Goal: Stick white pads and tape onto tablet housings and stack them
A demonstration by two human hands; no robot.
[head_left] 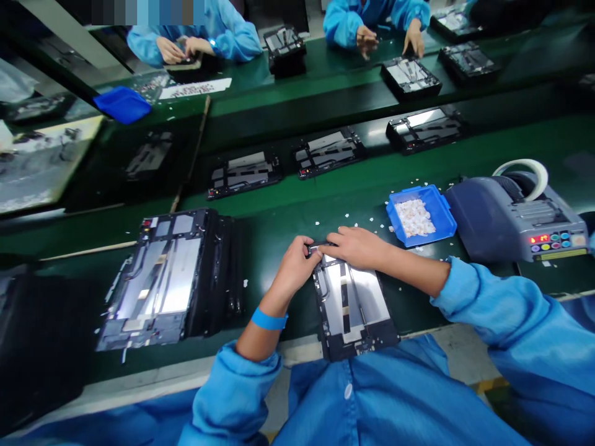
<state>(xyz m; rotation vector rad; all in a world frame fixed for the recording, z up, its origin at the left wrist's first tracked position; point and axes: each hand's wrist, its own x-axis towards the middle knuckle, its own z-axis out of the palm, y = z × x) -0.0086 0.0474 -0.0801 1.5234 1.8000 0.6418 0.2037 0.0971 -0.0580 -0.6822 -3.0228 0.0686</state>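
Note:
An open tablet back panel [354, 306] with silver shielding lies on the green bench right in front of me. My left hand [294, 267] rests on its far left corner, fingers curled against the top edge. My right hand [357, 246] presses along the same top edge, fingertips meeting the left hand's. What the fingertips pinch there is too small to tell. A blue wristband [269, 319] circles my left wrist.
A stack of similar panels [162, 279] sits to the left. A blue tray of white bits [421, 215] and a grey tape dispenser [515, 217] stand at right. More panels [328, 152] lie on the belt beyond. Two people in blue sleeves [204, 40] work across.

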